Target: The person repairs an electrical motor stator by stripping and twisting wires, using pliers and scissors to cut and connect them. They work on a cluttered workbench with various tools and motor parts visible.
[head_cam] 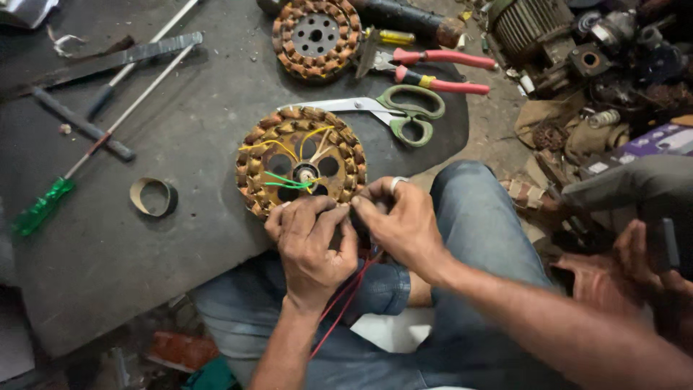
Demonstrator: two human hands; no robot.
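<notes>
A round motor stator [301,161] with copper windings and yellow and green leads lies on a dark board [144,217] in front of me. My left hand [310,242] and my right hand [401,220] meet at its near edge, fingertips pinched together on thin wires. Red wires [345,296] run down from between my hands over my jeans. A ring sits on a finger of my right hand.
A second stator [316,36] lies farther back. Green-handled scissors [393,112], red-handled pliers [433,68], a green-handled screwdriver [43,206], a tape roll [153,196], a file and rods lie on the board. Motor parts [577,50] are piled at the right.
</notes>
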